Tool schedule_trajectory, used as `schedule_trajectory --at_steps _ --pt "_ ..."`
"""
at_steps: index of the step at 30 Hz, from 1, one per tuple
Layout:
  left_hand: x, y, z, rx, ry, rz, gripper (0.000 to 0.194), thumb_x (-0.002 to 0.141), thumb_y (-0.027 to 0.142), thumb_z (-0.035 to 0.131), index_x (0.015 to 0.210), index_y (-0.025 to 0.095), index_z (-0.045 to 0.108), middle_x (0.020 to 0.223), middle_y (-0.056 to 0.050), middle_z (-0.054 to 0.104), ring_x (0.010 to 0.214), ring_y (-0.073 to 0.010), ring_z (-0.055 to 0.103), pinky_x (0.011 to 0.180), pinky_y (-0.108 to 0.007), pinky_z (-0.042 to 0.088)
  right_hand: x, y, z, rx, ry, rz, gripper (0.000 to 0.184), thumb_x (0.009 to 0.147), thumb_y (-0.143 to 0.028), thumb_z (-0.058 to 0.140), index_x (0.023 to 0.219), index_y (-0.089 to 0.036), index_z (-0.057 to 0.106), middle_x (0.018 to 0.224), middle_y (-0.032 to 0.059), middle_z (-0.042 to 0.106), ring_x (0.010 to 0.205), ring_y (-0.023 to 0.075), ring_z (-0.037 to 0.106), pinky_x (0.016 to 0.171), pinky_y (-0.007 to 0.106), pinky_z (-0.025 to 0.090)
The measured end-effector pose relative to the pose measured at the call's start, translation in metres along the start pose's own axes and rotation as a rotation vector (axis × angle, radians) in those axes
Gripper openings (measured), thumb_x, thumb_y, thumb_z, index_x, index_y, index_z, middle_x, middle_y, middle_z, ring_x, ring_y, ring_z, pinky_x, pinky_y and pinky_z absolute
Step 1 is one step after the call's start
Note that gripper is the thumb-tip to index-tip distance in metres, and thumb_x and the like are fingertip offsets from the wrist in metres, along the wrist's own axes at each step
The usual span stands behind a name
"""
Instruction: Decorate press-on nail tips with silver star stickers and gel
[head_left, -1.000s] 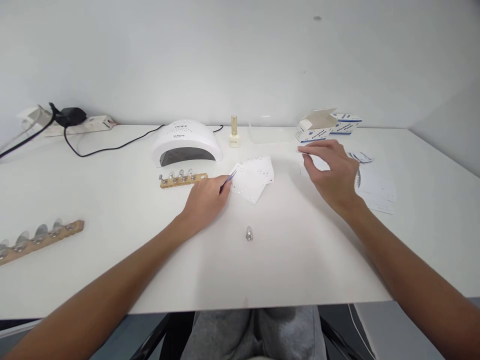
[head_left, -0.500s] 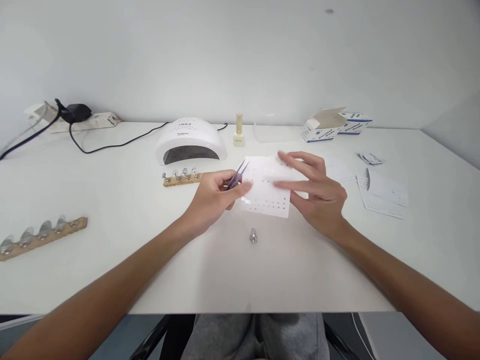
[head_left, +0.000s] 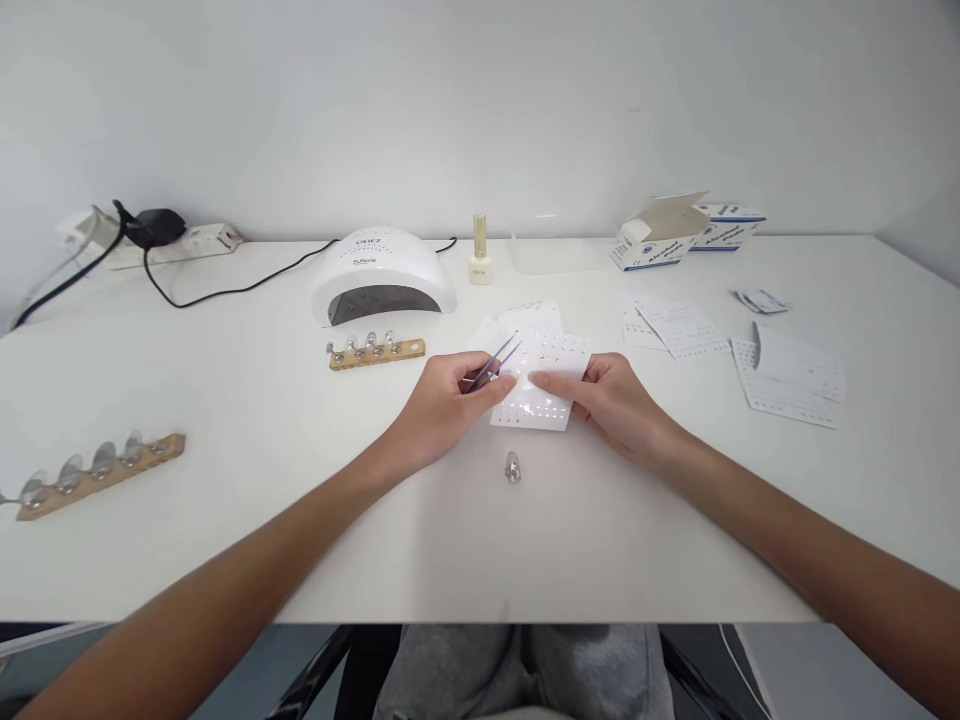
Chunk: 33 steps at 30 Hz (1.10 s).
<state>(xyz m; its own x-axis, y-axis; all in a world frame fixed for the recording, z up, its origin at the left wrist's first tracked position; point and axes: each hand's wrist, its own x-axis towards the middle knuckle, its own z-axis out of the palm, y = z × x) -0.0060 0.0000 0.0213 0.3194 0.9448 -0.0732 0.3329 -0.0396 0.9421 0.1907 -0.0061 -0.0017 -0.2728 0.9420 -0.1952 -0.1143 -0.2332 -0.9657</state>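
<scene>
Gray trousers point(head_left: 465, 675) below the near edge of the tabletop point(head_left: 622, 560). Loose tip point(head_left: 512, 468), clear with silvery bits, on the tabletop just nearer than the hands, roughly between them. Near strip point(head_left: 94, 487), wood, well left of the left hand, carries a row of clear ovals point(head_left: 105, 458).

Left hand point(head_left: 442, 410) closed around the tweezers point(head_left: 491, 366), points up and away, prongs apart; its thumb lies at the left edge of the sheet point(head_left: 544, 410). Right hand point(head_left: 619, 405) pinches that sheet from the right, thumb on top. Sheet is white, rows of small shiny dots, held between both hands. More sheets point(head_left: 534, 316) just beyond it.

Far strip point(head_left: 379, 358), also with ovals, just beyond and left of the left hand. Right of the right hand: two spread groups of paper point(head_left: 679, 328), sachets point(head_left: 761, 300) farther out.

Back row: white lamp point(head_left: 382, 265) beyond the left hand, bottle point(head_left: 481, 268) beyond the gap between hands, alcohol-pad boxes point(head_left: 660, 248) beyond the right hand, front one flap up. Power bar point(head_left: 210, 240) far left, by the wall.
</scene>
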Motion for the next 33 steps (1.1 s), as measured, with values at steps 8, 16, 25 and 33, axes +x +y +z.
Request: schedule_trajectory --at_steps 8,16,25,33 --pt "0.005 -0.010 -0.005 0.216 0.158 0.105 0.028 0.091 0.041 0.046 0.093 0.020 0.063 0.060 0.004 0.042 0.051 -0.0070 0.035 0.050 -0.023 0.030 0.005 0.000 -0.005 0.031 0.157 0.054 0.016 0.076 -0.027 0.074 0.089 -0.018 0.074 0.099 0.0091 0.074 0.090 0.0233 0.070 0.076 0.035 0.058" --pt "-0.002 -0.018 0.011 0.475 0.206 0.343 0.019 0.091 0.025 0.051 0.078 0.018 0.063 0.069 0.003 0.059 0.060 -0.0069 0.046 0.057 -0.020 0.036 0.000 -0.001 -0.002 0.029 0.142 0.039 0.018 0.071 -0.035 0.076 0.074 -0.018 0.069 0.086 0.0070 0.072 0.081 0.0231 0.068 0.069 0.033 0.057" --pt "-0.004 -0.024 0.016 0.516 0.293 0.523 0.018 0.084 0.019 0.059 0.066 0.016 0.062 0.053 0.005 0.051 0.049 -0.0043 0.038 0.048 -0.018 0.032 -0.001 0.001 -0.002 0.045 0.223 0.022 0.020 0.067 -0.033 0.079 0.070 -0.018 0.066 0.084 0.0057 0.069 0.084 0.0221 0.066 0.065 0.028 0.055" --pt "-0.002 -0.027 0.017 0.569 0.354 0.613 0.017 0.081 0.015 0.060 0.064 0.015 0.062 0.052 0.005 0.053 0.048 -0.0042 0.038 0.047 -0.018 0.032 -0.004 -0.002 0.001 0.039 0.218 0.054 0.016 0.070 -0.034 0.077 0.073 -0.022 0.066 0.083 0.0041 0.068 0.080 0.0209 0.065 0.065 0.027 0.056"
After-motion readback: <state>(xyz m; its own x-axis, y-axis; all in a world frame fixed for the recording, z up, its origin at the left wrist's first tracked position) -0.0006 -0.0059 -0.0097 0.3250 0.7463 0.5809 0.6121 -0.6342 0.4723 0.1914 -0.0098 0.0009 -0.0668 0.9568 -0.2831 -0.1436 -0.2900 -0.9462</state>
